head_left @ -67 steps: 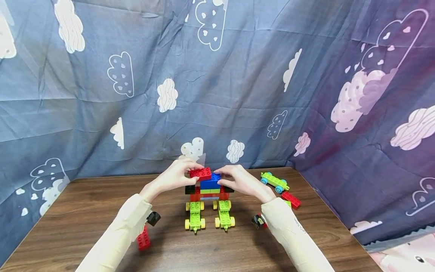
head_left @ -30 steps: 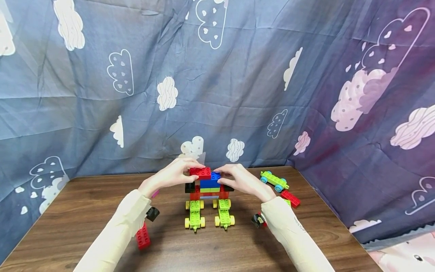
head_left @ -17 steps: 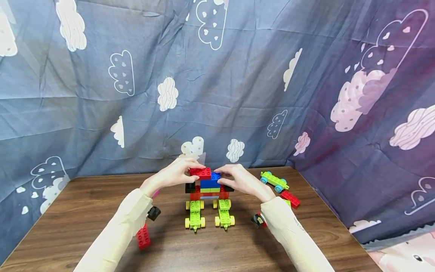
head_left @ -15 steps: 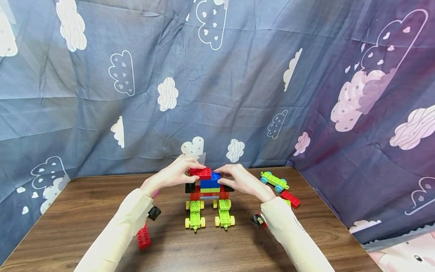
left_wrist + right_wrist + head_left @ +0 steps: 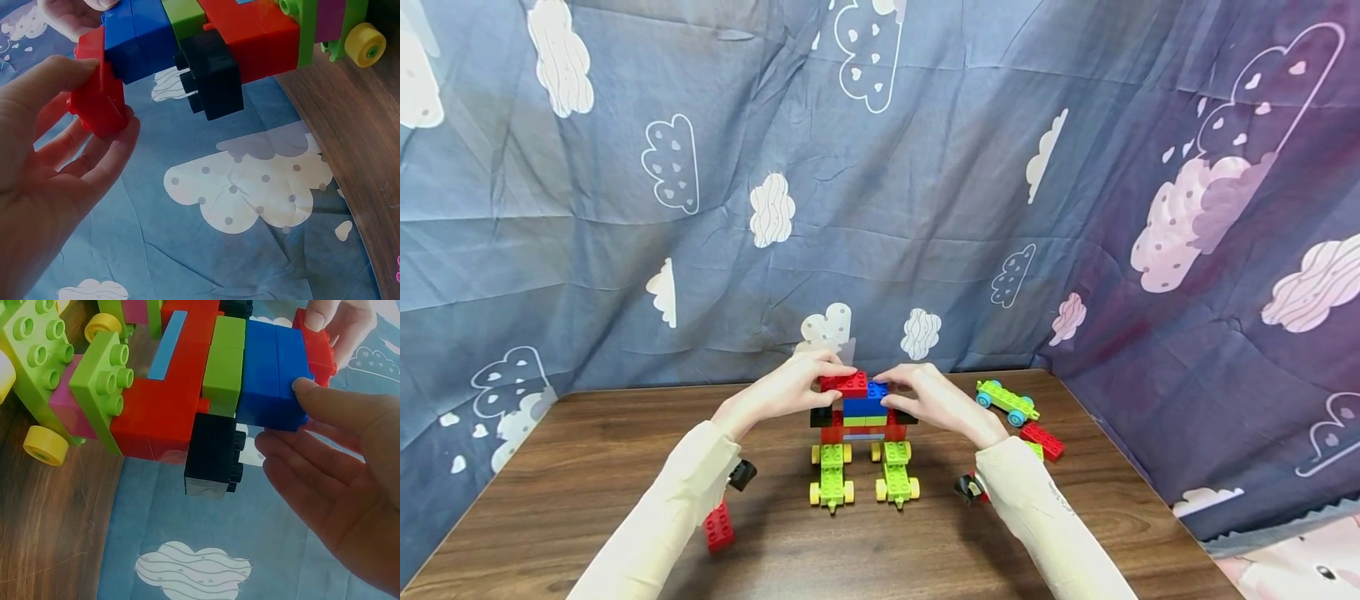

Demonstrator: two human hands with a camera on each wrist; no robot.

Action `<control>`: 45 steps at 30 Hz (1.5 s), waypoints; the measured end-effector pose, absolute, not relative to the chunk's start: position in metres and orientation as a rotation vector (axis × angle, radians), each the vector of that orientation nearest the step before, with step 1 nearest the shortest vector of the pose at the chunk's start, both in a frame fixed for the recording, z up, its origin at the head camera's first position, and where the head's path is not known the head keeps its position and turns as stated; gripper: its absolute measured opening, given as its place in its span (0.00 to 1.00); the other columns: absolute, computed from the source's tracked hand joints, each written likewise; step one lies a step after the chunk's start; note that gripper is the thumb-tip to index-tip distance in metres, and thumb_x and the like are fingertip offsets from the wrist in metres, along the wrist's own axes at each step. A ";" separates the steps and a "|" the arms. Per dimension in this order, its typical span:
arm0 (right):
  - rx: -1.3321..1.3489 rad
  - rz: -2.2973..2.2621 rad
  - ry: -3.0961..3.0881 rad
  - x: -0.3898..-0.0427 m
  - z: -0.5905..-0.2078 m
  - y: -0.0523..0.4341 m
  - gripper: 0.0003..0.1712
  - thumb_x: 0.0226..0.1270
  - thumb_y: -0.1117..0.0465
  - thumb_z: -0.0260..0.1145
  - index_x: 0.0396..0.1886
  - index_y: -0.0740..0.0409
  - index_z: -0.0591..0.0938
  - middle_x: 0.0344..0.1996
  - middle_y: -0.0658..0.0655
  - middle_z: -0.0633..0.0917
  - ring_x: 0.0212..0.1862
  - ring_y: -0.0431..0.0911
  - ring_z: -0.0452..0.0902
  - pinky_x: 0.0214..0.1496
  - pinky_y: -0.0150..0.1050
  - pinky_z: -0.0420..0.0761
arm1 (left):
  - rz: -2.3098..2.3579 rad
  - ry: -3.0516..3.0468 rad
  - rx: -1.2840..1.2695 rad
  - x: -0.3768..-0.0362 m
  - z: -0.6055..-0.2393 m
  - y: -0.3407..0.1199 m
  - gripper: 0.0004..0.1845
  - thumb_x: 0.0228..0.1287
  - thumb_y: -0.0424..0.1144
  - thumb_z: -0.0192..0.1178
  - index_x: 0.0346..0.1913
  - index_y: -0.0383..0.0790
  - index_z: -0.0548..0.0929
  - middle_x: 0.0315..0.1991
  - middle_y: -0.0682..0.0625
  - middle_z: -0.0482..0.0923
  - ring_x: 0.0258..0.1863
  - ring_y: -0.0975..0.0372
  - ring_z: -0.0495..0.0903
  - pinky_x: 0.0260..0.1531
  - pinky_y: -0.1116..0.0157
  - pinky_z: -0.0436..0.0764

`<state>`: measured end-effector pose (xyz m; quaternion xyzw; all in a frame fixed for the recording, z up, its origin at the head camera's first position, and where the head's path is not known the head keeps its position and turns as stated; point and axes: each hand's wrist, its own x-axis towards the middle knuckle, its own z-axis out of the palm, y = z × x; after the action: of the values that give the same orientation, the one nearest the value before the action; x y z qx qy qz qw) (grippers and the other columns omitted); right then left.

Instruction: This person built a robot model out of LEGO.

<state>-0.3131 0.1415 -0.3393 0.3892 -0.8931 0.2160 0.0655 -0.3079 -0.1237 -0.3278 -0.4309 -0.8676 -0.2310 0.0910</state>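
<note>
In the head view a toy brick build stands in the middle of the table, on two lime wheeled bases (image 5: 832, 483) with yellow wheels. My left hand (image 5: 778, 392) grips a red brick (image 5: 100, 94) between thumb and fingers. That brick lies against the studded top of the blue bricks (image 5: 265, 375) and overhangs them to the left. From the other side my right hand (image 5: 936, 402) holds the blue bricks, thumb on one face and fingers opposite. Below are lime and red bricks, with a black brick (image 5: 212, 450) jutting out at each side.
A lime car base (image 5: 1006, 402) with blue wheels stands at the table's back right, beside a loose red brick (image 5: 1045, 443). Another red brick (image 5: 719, 532) lies by the left forearm. Cloud-printed cloth (image 5: 880, 208) hangs behind the wooden table (image 5: 820, 567).
The red brick was slightly tilted about two seconds ago; it now lies flatter on the blue bricks. Both hands have kept their places, and the last second shows hardly any movement.
</note>
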 end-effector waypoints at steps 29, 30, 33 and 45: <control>1.200 0.663 -2.672 -0.310 -0.341 0.139 0.19 0.68 0.58 0.67 0.56 0.59 0.83 0.47 0.56 0.88 0.42 0.42 0.82 0.49 0.36 0.84 | -0.754 -2.593 -1.195 -0.302 -0.335 -0.124 0.19 0.67 0.42 0.63 0.58 0.39 0.81 0.51 0.45 0.82 0.51 0.55 0.79 0.54 0.57 0.82; 1.201 0.664 -2.669 -0.310 -0.341 0.139 0.19 0.68 0.59 0.67 0.56 0.60 0.83 0.47 0.56 0.88 0.42 0.42 0.83 0.49 0.36 0.84 | -0.761 -2.595 -1.193 -0.301 -0.335 -0.123 0.19 0.67 0.41 0.63 0.57 0.39 0.81 0.52 0.45 0.83 0.52 0.55 0.79 0.55 0.56 0.82; 1.197 0.668 -2.671 -0.310 -0.341 0.139 0.19 0.68 0.58 0.67 0.56 0.59 0.83 0.47 0.55 0.88 0.41 0.42 0.82 0.49 0.36 0.84 | -0.737 -2.594 -1.201 -0.301 -0.333 -0.122 0.18 0.68 0.41 0.62 0.57 0.38 0.82 0.51 0.45 0.83 0.51 0.55 0.79 0.53 0.58 0.82; 1.201 0.657 -2.642 -0.311 -0.340 0.142 0.19 0.68 0.59 0.67 0.56 0.59 0.83 0.48 0.56 0.88 0.43 0.42 0.83 0.50 0.37 0.84 | -0.664 -2.573 -1.193 -0.305 -0.333 -0.119 0.18 0.67 0.42 0.63 0.58 0.42 0.83 0.45 0.48 0.82 0.42 0.61 0.76 0.39 0.69 0.80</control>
<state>-0.3113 0.1421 -0.3404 0.4023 -0.8848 0.2200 0.0830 -0.3048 -0.1189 -0.3333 -0.4067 -0.8776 -0.2266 0.1140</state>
